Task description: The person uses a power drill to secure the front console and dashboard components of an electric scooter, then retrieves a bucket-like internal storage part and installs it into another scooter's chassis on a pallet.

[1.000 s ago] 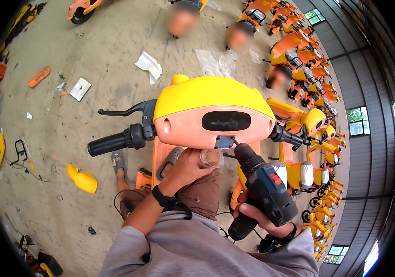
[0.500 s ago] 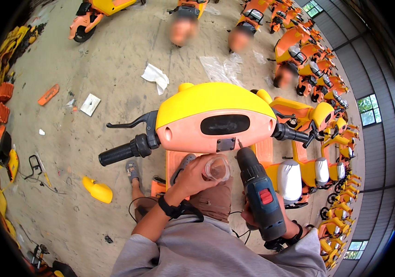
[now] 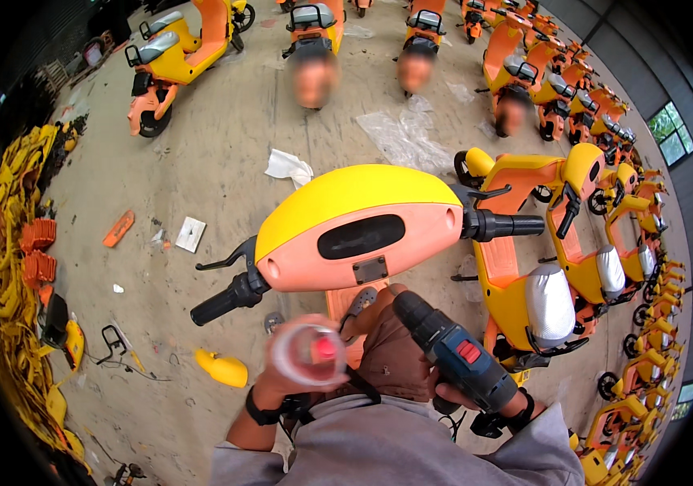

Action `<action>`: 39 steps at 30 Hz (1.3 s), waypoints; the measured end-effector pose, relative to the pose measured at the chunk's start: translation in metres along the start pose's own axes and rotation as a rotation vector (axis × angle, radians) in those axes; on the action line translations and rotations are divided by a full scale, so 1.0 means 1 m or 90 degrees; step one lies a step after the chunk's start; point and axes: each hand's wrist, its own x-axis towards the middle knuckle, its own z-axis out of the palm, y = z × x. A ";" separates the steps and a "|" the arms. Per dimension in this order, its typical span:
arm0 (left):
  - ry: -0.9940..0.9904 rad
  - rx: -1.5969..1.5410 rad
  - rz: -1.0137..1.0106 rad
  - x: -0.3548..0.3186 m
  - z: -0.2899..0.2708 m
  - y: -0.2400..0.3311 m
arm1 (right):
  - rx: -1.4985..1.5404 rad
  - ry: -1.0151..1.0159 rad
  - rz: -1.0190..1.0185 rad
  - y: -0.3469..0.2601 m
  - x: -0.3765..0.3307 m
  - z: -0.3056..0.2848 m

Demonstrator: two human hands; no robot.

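Observation:
An orange and yellow scooter handlebar head [image 3: 358, 227] with a dark oval display stands right in front of me, black grips sticking out on both sides. My left hand [image 3: 302, 368] holds a clear round plastic cup [image 3: 311, 354] with something red inside, raised below the handlebar head. My right hand [image 3: 464, 397] grips a blue and black cordless drill [image 3: 452, 354]; its nose points up toward the small plate under the display, a little short of it.
Rows of orange and yellow scooters [image 3: 573, 235] stand to the right and at the back. A heap of yellow parts [image 3: 14, 267] lines the left edge. Loose pieces, a yellow cover [image 3: 222, 368] and plastic wrap [image 3: 403, 138] lie on the concrete floor. Other people stand far off.
My left hand came away from under the display and lifted the clear cup toward me. The drill dropped back slightly from the plate. My view swung upward.

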 end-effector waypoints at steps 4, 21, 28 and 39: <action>0.311 -0.017 -0.045 -0.005 -0.037 -0.002 | -0.077 0.002 -0.141 -0.001 0.016 -0.004; 0.499 0.182 0.095 0.016 -0.142 -0.096 | 0.020 0.249 0.126 -0.022 0.005 0.049; 0.333 0.075 0.079 0.027 -0.151 -0.084 | -0.269 0.391 0.156 -0.049 0.023 0.113; 0.231 0.022 0.063 0.017 -0.167 -0.090 | -0.387 0.476 0.087 -0.071 0.054 0.134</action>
